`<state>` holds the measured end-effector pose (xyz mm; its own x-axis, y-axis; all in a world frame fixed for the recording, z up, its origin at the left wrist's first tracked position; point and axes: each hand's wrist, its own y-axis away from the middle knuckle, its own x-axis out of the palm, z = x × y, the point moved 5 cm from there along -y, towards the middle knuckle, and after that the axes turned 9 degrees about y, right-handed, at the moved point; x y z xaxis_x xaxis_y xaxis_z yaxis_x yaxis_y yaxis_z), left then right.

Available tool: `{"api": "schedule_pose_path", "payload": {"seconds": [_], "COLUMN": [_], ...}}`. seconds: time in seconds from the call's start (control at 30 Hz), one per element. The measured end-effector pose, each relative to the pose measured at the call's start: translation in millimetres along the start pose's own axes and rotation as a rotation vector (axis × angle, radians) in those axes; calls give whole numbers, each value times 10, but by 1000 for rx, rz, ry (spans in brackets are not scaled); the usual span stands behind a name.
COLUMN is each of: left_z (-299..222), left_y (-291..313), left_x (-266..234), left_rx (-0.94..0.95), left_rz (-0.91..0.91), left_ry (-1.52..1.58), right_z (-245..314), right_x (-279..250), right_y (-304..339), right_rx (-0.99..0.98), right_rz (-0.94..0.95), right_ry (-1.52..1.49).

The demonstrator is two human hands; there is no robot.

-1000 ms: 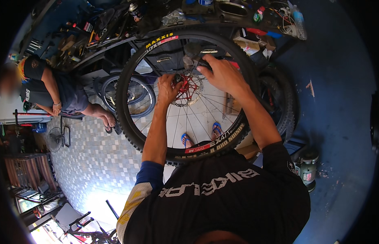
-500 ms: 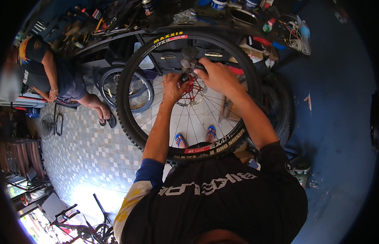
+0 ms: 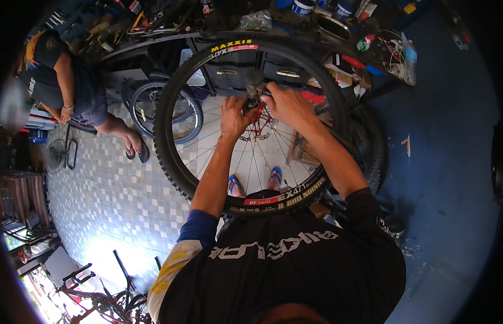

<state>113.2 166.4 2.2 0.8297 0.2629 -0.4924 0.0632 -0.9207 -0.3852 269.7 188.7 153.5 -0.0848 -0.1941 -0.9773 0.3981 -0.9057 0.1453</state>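
A mountain bike wheel (image 3: pixel 164 116) with a knobby black tyre stands in front of my body, its lower side against my waist. At its hub sit a red centre and a perforated brake disc (image 3: pixel 257 129). My left hand (image 3: pixel 235 116) is closed at the hub, its fingers and thumb round a small dark round piece (image 3: pixel 252 102) whose kind I cannot make out. My right hand (image 3: pixel 288 108) grips the dark handle of what looks like a hammer (image 3: pixel 255 81). The hammer's greyish head is just above the dark piece, and I cannot tell if they touch.
Along the far side runs a cluttered workbench (image 3: pixel 195 33) with tools, tubs and a plastic bottle (image 3: pixel 410 62). More wheels (image 3: pixel 168 110) lean below it. A person (image 3: pixel 65 81) stands at the left. A bike frame (image 3: pixel 108 302) is at the lower left, a blue wall (image 3: pixel 430 178) at right.
The hammer's head has come slightly closer to the dark piece in my left hand. My hands and the wheel's hub sit slightly further right in view. The surroundings have shifted a little.
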Motion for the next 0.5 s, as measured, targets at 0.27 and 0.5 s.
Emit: {"api": "schedule_pose_path", "payload": {"seconds": [0.27,0.5], "left_z": [-27,10], "left_y": [-30,-18], "left_x": [-2,-14], "left_rx": [23,65], "left_rz": [-25,-74], "left_ry": [48,12], "right_z": [-99,302], "right_x": [11,-1287], "right_y": [-186,24], "right_rx": [-76,-179], "right_rz": [-105,-607], "right_ry": [26,-123]}}
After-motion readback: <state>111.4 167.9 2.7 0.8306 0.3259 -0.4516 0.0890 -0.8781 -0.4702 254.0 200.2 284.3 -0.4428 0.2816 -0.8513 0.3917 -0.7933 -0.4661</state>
